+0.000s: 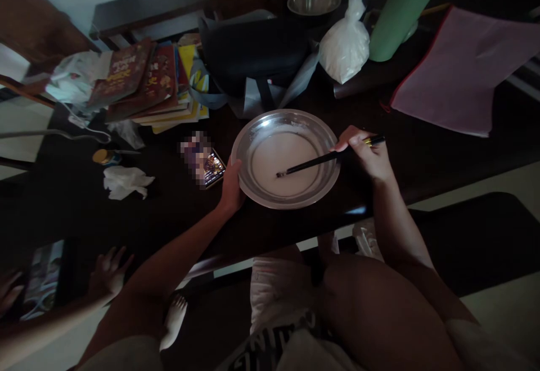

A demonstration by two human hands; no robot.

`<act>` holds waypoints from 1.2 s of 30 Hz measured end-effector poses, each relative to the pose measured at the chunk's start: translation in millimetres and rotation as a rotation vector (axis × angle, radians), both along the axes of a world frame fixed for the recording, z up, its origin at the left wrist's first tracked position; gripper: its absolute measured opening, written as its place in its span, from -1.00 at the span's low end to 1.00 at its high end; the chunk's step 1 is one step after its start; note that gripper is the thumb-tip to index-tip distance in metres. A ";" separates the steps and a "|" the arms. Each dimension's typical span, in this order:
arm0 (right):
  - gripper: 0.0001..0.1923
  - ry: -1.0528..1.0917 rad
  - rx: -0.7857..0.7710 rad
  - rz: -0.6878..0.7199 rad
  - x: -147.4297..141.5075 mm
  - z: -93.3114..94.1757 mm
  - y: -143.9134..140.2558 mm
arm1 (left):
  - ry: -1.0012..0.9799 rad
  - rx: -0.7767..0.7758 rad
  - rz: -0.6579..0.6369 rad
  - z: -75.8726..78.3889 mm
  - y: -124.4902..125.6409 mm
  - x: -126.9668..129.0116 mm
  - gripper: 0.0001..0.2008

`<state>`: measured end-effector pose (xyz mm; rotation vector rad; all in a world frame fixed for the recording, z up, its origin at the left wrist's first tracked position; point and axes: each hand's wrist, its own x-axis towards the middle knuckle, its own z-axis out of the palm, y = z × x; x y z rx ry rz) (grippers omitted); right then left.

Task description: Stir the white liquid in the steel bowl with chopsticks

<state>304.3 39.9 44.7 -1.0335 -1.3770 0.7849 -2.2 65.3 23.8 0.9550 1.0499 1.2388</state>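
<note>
Dark cluttered table (442, 152): left hand (232, 188) grips the metal bowl (253, 135) rim; right hand (367, 154) pinches chopsticks (320, 160) dipped in white batter (287, 163).

Single view, head-worn camera. Looks forward and steeply down from above the seated person's lap onto the dark surface (422, 157). Close range: both forearms enter from the bottom edge, and the metal bowl (253, 135) sits near frame centre. Far edge of the surface and the stack of books (143, 78) occupy the top. Wide-angle lens, with bending toward the edges.
</note>
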 end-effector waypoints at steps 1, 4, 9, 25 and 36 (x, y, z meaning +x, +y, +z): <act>-0.67 0.006 0.002 -0.012 -0.3 -0.3 0.2 | 0.010 0.012 0.001 -0.8 0.3 -0.5 -0.71; -0.63 0.085 0.045 -0.143 0.5 -1.2 1.1 | 0.044 0.026 -0.009 -2.8 1.1 -2.6 -0.73; -0.59 0.055 0.049 -0.111 1.5 -1.8 0.4 | 0.054 0.005 0.001 -3.4 1.3 -3.3 -0.76; -0.74 0.034 -0.007 -0.070 -0.6 2.1 0.8 | 0.018 0.048 -0.031 -5.2 2.7 -4.5 -0.78; -0.74 0.052 -0.001 -0.084 1.0 1.5 1.6 | 0.021 -0.001 0.001 -1.8 0.7 -1.2 -0.77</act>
